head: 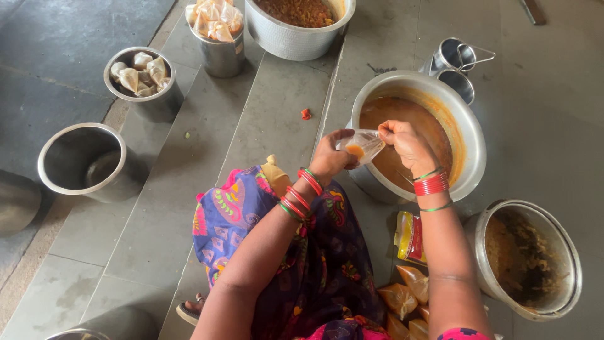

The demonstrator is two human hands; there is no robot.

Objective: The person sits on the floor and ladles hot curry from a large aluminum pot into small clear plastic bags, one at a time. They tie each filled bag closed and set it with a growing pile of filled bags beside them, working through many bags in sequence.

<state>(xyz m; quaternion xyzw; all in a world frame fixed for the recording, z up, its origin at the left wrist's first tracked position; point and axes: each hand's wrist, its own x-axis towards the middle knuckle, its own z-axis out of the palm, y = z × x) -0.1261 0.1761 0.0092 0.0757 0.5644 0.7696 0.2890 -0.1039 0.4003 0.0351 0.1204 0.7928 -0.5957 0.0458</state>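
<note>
Hands w/ pouch: left hand (330,157) and right hand (406,141) both pinched shut on small clear pouch (363,146), held between them above curry pot (469,135). Best kept upright, neck gripped tight, over pot vs. drips.

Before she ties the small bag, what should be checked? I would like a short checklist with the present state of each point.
1. Both hands on the small plastic bag: left hand and right hand pinch it: ok.
2. Bag holds orange curry: ok.
3. Bag is over the big curry pot: ok.
4. Bag mouth closed: cannot tell.
5. Leaks: cannot tell.
6. Filled bags lie near her right arm: ok.
</note>
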